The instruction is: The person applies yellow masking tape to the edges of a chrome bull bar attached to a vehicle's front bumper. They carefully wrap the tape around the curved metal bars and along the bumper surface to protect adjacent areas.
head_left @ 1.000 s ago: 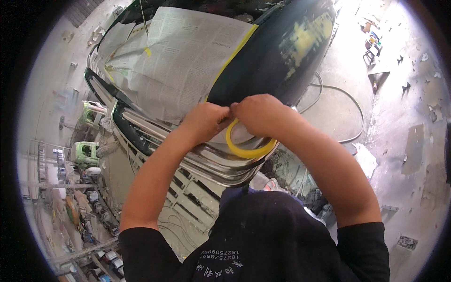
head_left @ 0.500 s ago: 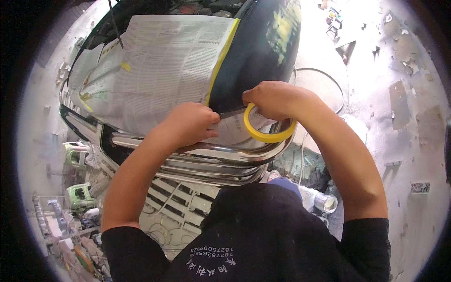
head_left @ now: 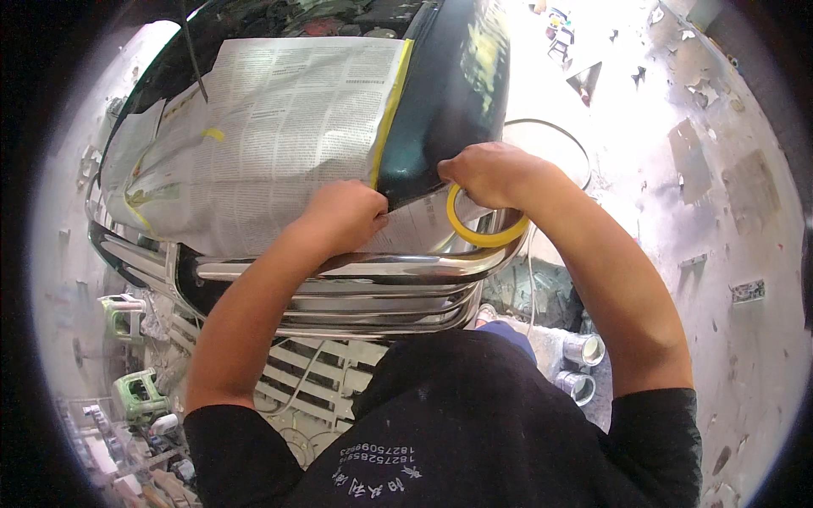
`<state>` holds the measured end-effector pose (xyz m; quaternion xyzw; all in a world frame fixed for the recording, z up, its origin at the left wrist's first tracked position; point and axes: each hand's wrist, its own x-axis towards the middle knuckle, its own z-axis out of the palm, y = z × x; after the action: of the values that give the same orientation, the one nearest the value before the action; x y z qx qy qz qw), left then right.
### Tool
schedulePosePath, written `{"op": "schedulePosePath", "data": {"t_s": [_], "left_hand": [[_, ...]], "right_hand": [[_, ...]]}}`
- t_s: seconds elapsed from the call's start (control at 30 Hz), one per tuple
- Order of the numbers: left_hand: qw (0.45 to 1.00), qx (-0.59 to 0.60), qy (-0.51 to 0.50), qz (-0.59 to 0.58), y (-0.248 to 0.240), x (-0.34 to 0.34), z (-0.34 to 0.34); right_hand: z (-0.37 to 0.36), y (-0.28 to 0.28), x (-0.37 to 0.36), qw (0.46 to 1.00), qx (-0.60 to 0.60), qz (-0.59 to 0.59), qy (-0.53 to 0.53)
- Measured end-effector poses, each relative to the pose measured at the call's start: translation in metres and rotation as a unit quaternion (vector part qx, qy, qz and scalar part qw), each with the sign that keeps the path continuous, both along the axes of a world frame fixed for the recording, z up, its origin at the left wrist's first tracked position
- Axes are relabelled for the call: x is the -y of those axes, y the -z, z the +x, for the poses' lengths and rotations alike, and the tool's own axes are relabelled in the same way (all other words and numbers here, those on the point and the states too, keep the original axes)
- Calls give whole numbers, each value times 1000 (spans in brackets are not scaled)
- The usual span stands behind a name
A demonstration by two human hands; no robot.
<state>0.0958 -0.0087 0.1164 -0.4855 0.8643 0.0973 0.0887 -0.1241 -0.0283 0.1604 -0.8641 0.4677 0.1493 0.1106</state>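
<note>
Yellow tape roll (head_left: pixel 484 238), likely light, firm and best held by its rim, hangs gripped in the right hand (head_left: pixel 494 175); the left hand (head_left: pixel 345 213) curls its fingers, hold unclear.

A black T-shirt (head_left: pixel 500 406) fills the bottom of the frame from where I'm standing, with white lettering (head_left: pixel 377 474) curved at lower centre. Its short, loose sleeves (head_left: pixel 656 436) leave both forearms bare. Some blue cloth (head_left: pixel 513 337) shows just above the shirt, right of centre.
</note>
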Motion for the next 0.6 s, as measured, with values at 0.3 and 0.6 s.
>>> {"op": "schedulePosePath", "data": {"t_s": [0.3,0.6], "left_hand": [[998,-45,-28,-32,11,1,7],[997,-26,-46,-49,7,-3,4]], "right_hand": [[-6,33,-5,972,31,-168,-163],[4,21,0,998,-41,-29,-48]]}}
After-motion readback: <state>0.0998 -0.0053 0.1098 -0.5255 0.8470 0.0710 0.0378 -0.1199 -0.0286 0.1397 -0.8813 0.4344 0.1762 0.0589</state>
